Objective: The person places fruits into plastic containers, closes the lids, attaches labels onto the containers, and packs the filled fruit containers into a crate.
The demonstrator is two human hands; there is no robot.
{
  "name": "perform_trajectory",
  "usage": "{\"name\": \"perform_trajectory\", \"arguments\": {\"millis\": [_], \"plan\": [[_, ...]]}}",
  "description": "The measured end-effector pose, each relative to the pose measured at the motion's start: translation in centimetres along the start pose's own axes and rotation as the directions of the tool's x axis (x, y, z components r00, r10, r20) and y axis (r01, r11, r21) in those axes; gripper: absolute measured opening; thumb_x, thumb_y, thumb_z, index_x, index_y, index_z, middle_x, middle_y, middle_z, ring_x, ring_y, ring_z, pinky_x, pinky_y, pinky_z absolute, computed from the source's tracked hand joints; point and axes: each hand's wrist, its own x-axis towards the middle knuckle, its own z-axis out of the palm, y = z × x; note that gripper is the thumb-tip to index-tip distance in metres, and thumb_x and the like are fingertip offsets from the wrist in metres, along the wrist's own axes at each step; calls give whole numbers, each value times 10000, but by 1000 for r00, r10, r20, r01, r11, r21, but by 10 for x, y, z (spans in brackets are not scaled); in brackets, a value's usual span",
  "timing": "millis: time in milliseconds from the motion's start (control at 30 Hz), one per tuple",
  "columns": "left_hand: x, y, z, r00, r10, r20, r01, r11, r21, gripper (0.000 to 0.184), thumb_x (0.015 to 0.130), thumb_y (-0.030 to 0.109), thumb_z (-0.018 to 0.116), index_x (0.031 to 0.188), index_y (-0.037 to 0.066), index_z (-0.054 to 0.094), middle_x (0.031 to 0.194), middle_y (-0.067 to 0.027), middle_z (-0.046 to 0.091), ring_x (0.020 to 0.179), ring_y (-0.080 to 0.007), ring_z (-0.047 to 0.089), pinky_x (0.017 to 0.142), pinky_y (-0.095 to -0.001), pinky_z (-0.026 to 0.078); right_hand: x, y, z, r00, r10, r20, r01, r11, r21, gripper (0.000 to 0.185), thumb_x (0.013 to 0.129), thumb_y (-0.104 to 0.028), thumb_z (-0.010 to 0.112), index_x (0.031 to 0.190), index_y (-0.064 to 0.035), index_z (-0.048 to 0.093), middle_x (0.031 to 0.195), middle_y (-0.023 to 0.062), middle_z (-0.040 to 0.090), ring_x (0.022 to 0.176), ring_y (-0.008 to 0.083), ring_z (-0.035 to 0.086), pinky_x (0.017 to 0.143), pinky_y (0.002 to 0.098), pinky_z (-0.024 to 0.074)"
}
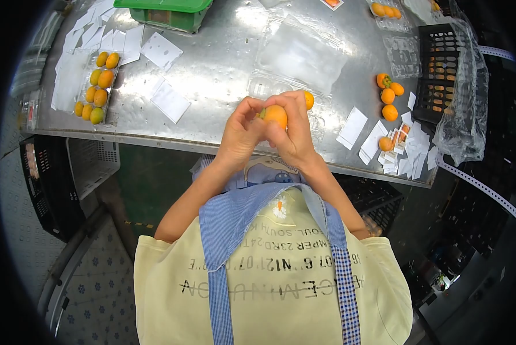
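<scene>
Both hands meet above the near part of the metal table around one orange persimmon [276, 117]. My right hand [296, 129] wraps its fingers and thumb round the fruit. At the fruit's left side, my left hand [243, 126] has its fingers curled and pinched near the stem end; whether it grips a leaf or the fruit itself is hidden. Just behind my right fingers sits another persimmon [309, 100]. Beneath and beyond the hands lies a clear plastic tray [264, 87], partly covered by them.
A clear tray of persimmons [100, 86] rests at left by white cards [170, 100]. Loose persimmons [389, 112] and scattered cards [407, 149] lie right, before a black crate [436, 75] with plastic film. A green box [166, 14] stands at the back.
</scene>
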Motion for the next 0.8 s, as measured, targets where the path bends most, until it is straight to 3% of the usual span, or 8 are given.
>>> {"name": "perform_trajectory", "arguments": {"millis": [67, 167, 267, 367, 467, 567, 800], "plan": [[-1, 2, -1, 999, -16, 34, 14, 998, 67, 280, 831, 25, 622, 1082, 39, 498, 1044, -63, 516, 846, -136, 581, 648, -266, 524, -4, -10, 2, 968, 243, 55, -248, 920, 302, 311, 943, -297, 459, 1003, -13, 571, 1008, 79, 401, 686, 130, 504, 550, 239, 448], [-2, -2, -1, 998, 42, 46, -44, 998, 43, 307, 784, -28, 625, 1063, 37, 516, 1035, -46, 512, 823, -124, 572, 632, -252, 504, -1, -3, -1, 966, 238, 97, -257, 881, 398, 294, 962, -257, 411, 974, -7, 566, 1003, 82, 409, 592, 125, 493, 487, 231, 442], [-3, -6, -1, 996, 73, 48, -76, 995, 67, 293, 779, -21, 634, 1046, 41, 530, 1013, -33, 515, 808, -110, 561, 635, -240, 497, 3, -2, -11, 894, 384, 232, -448, 753, 481, 263, 959, -211, 398, 956, -13, 571, 990, 89, 419, 694, 152, 515, 586, 262, 459], [-2, -8, -7, 995, 93, 43, -97, 991, 89, 295, 780, -2, 651, 1045, 46, 533, 1014, -29, 511, 819, -102, 555, 639, -233, 491, 0, 4, -10, 976, 169, 139, -198, 952, 234, 211, 931, -186, 442, 980, -19, 562, 974, 93, 429, 820, 185, 513, 712, 301, 446], [-2, -5, -12, 997, 73, 31, -76, 990, 116, 291, 788, 35, 673, 1042, 51, 533, 1053, -29, 508, 833, -97, 543, 664, -227, 492, 2, -9, -6, 995, 4, 98, -6, 1000, 12, 181, 907, -158, 468, 1004, -25, 542, 973, 103, 433, 901, 214, 490, 796, 324, 411], [-1, -11, -16, 994, 103, 17, -105, 991, 85, 325, 770, 8, 699, 1042, 53, 527, 1076, -30, 509, 886, -105, 556, 714, -230, 506, 2, -6, -3, 992, 23, 121, -17, 999, -50, 167, 902, -143, 471, 1011, -26, 520, 961, 109, 437, 859, 221, 490, 781, 323, 415], [0, -9, -12, 988, 116, 103, -127, 986, 105, 412, 724, -94, 706, 1059, 54, 518, 1094, -21, 496, 1046, -129, 546, 832, -248, 506, 1, 7, -9, 976, 175, 130, -195, 968, 159, 160, 924, -132, 430, 901, -10, 530, 886, 103, 461, 817, 207, 487, 771, 307, 414]]}}
